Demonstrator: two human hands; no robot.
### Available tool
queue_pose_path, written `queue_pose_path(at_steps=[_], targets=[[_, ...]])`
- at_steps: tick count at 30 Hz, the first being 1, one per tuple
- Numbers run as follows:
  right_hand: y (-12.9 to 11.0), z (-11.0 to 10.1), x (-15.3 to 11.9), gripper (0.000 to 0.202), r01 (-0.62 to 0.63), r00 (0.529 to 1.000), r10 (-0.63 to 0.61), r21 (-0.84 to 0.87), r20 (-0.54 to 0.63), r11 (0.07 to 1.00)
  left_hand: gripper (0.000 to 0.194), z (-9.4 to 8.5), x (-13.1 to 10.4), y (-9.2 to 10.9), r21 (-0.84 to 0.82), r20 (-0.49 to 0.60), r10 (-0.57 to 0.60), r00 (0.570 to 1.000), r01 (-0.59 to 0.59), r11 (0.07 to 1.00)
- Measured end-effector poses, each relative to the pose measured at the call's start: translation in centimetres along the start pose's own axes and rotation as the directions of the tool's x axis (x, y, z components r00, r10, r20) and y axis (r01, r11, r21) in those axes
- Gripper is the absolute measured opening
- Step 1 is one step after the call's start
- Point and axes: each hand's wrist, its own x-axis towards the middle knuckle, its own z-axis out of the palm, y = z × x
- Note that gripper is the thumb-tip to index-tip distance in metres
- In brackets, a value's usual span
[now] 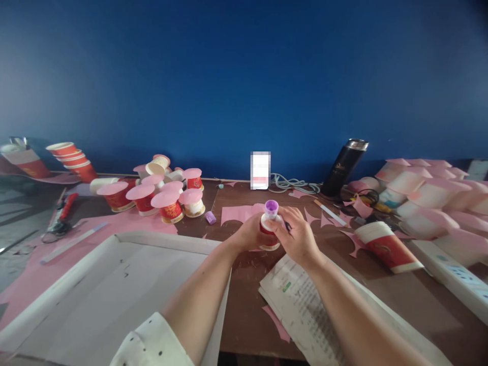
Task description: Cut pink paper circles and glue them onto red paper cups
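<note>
Near the middle of the table, my left hand wraps round a small red paper cup with a white upper part. My right hand is closed at the cup's upper right side, its thumb and fingers pressed to the white part. A short purple cylinder with a ring-like top stands up from the white part, between both hands. Whether it is fixed there or only rests there, I cannot tell. Behind my hands lies pink paper. A small purple cap-like piece lies to the left.
Red cups with pink discs cluster at the left behind a white box lid. Stacked cups lean farther left. A black thermos, a lying red cup and a pink-topped cup pile are right. Printed papers lie in front.
</note>
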Motion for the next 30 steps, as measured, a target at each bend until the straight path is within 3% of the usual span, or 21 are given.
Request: queue_pose_path(at_steps=[6,14,21,26,30], targets=[[-0.9,-0.3,0.0,0.027,0.052,0.989,-0.074,0.17,0.126,0.984,0.03,0.0,0.0,-0.3,0.02,-0.056,0.134,0.989,-0.133,0.991],[-0.1,-1.0,0.0,0.035,-0.222,0.966,0.176,0.256,0.189,0.941,0.032,0.2,-0.3,0.6,-0.096,0.01,-0.067,0.998,0.068,0.993],[-0.2,-0.9,0.0,0.041,-0.291,0.955,0.249,0.359,0.16,0.887,0.034,0.4,-0.4,0.7,-0.088,0.015,-0.106,0.994,0.107,0.99],[0.1,-0.7,0.1,0.039,-0.246,0.969,0.236,0.259,0.069,0.934,0.031,0.4,-0.4,0.7,-0.064,0.009,-0.092,0.996,0.093,0.994],[0.0,-0.6,0.1,0.035,-0.162,0.983,0.147,0.151,0.106,0.975,0.031,0.4,-0.3,0.6,-0.058,0.005,-0.078,0.997,0.078,0.995]])
